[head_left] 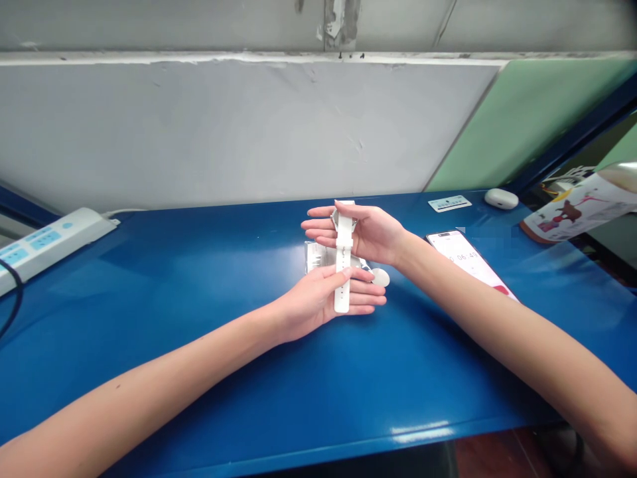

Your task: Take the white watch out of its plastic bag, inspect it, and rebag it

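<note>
The phone shows what looks like "06:49" (print on the card is too small to read).

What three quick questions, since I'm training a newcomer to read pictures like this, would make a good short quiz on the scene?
1. Multiple choice: what do the left hand and right hand both hold?
A) a phone
B) a white watch strap
C) a power strip

2. True or false: in the picture, the card lies to the left of the white rounded case.

3. Fill in the missing word: the thumb of the ____ hand rests on the strap nearer the bottom of the picture.

Key: 1. B; 2. True; 3. left
</note>
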`<action>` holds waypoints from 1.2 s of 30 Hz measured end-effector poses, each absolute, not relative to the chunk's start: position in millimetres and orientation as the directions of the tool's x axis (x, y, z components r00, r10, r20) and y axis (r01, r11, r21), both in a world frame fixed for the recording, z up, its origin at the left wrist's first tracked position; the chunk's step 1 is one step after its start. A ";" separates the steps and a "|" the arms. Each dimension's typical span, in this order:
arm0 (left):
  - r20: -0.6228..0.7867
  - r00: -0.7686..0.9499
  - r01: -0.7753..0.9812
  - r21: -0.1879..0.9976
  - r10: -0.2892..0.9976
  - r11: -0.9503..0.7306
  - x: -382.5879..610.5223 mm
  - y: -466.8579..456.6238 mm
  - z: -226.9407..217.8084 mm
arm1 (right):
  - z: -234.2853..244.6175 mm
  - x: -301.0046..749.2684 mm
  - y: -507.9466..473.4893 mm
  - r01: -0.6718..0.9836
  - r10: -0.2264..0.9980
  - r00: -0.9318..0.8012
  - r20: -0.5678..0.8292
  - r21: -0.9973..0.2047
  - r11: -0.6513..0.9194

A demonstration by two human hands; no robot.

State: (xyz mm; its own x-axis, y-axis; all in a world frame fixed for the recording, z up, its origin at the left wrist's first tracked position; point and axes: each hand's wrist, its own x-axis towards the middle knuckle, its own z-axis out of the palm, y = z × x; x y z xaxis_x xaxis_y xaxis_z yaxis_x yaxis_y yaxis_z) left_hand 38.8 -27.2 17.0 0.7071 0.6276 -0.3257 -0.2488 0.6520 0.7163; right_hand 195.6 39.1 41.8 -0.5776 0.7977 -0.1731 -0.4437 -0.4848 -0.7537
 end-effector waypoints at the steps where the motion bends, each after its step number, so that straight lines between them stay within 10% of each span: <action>1: -0.323 0.708 -0.250 0.717 0.627 0.651 38.9 -27.5 16.8 | 42.2 195.3 38.7 -0.451 0.803 -0.572 -0.166 -0.754 -0.477; 36: -0.258 0.696 -0.353 0.690 0.670 0.632 35.7 -25.9 31.6 | 51.8 205.3 43.0 -0.634 0.885 -0.446 -0.135 -0.651 -0.418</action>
State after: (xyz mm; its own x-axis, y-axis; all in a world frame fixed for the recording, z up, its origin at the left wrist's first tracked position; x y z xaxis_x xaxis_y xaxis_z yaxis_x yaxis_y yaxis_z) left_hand 35.7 -25.9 31.6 0.6964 0.6697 -0.2579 -0.3526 0.6323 0.6898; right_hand 205.3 43.0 51.8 -0.4459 0.8849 -0.1348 -0.6336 -0.4184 -0.6507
